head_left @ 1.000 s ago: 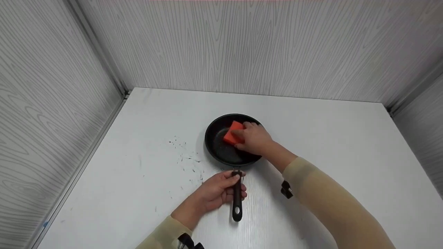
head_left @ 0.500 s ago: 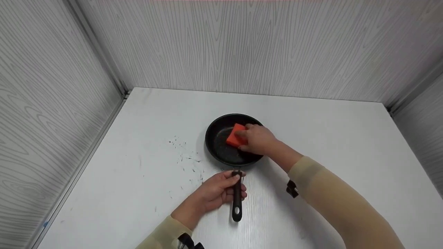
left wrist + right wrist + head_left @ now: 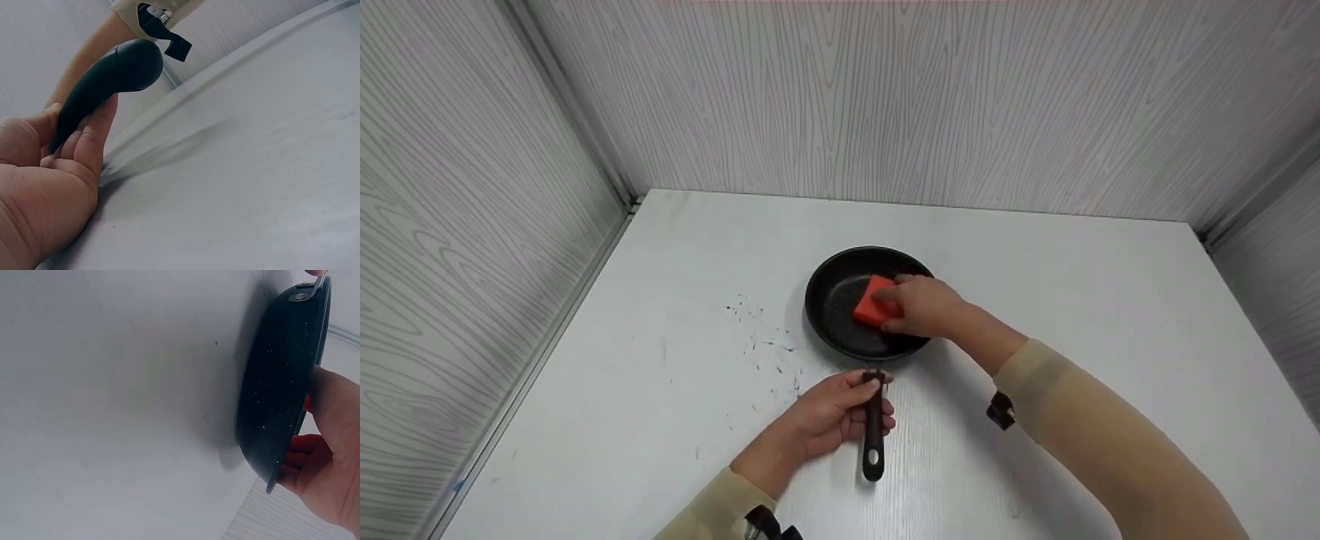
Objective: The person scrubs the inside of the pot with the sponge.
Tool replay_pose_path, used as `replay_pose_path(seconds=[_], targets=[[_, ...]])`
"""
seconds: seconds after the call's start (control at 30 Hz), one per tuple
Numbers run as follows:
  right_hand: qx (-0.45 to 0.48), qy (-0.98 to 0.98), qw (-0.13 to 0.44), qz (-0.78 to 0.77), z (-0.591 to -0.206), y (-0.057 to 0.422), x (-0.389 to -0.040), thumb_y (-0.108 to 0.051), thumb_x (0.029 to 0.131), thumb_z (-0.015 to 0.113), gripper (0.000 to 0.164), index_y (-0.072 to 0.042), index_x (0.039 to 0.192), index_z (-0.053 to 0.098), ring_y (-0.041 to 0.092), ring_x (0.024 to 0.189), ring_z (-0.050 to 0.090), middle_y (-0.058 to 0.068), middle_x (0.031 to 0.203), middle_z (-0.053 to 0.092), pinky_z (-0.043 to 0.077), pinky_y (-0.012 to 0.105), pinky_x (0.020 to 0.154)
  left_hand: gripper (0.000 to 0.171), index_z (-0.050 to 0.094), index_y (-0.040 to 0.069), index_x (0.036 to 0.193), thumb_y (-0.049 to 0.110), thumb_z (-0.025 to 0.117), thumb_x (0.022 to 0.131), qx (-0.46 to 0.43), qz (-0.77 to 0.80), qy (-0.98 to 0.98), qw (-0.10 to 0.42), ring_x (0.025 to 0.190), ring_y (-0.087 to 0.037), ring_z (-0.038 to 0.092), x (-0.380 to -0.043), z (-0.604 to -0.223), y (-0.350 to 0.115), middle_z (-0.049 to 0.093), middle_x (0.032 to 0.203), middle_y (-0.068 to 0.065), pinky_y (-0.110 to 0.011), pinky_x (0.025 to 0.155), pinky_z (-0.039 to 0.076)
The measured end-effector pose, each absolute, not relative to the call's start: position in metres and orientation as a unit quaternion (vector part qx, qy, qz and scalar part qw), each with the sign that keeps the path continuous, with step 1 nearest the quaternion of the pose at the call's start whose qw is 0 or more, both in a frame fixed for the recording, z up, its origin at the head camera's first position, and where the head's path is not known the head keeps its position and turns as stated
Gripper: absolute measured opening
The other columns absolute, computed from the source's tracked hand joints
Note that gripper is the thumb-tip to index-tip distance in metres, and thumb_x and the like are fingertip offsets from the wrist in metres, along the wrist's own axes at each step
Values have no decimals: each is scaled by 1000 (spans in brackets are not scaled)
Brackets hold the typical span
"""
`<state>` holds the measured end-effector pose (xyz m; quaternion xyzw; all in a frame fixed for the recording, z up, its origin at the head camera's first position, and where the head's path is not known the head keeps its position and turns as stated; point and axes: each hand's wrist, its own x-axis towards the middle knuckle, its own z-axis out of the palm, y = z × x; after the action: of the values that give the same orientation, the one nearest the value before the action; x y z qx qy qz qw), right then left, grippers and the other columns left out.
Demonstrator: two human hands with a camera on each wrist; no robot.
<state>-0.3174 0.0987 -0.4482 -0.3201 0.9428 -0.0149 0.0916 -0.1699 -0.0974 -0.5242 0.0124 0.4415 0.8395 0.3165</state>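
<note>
A black frying pan [image 3: 832, 300] with a speckled outside sits in the middle of the head view, its handle [image 3: 874, 435] pointing toward the person. My left hand [image 3: 832, 416] grips that handle near the pan, thumb on top and fingers beneath; the left wrist view shows the handle's rounded end [image 3: 138, 64] jutting past the palm. Inside the pan, my right hand [image 3: 926, 304] holds an orange-red sponge [image 3: 871, 304] against the bottom, right of centre. In the right wrist view the pan's side [image 3: 275, 382] hides most of the sponge, and the fingers reach over the rim.
The pan is over a white table [image 3: 697, 247]. Dark crumbs [image 3: 769, 343] lie scattered on it left of the pan. A wood-grain panel [image 3: 840, 97] rises along the back, with further panels at the left and right sides.
My right hand has slid the sponge a little to the right and toward the person within the pan. The left hand and the handle stay practically where they were.
</note>
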Motion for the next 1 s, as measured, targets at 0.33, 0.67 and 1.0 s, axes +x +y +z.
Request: replay_pose_path(seconds=[0.33,0.67,1.0], targets=[[-325,936,126,-48,-446,104,-311,-41,98,77,53,-19,145,66,36,127,61,21,148,58,52,50,107,33,61,1,138,18,61,110,9,839,442,316,89,-23,77,-170,-525,-97,73,95,-14,-45,91,63],[-345,926,131,-81,-445,109,-307,-38,94,82,54,-18,143,69,33,127,61,17,142,64,52,48,105,40,57,-2,143,20,62,109,10,835,449,318,89,-23,77,-171,-524,-98,73,96,-14,-46,92,63],[-366,912,123,-136,-448,111,-303,-40,91,85,53,-20,139,72,30,125,62,13,138,67,54,44,101,36,60,2,140,20,62,109,9,833,450,322,88,-23,77,-169,-523,-100,73,96,-14,-45,89,64]])
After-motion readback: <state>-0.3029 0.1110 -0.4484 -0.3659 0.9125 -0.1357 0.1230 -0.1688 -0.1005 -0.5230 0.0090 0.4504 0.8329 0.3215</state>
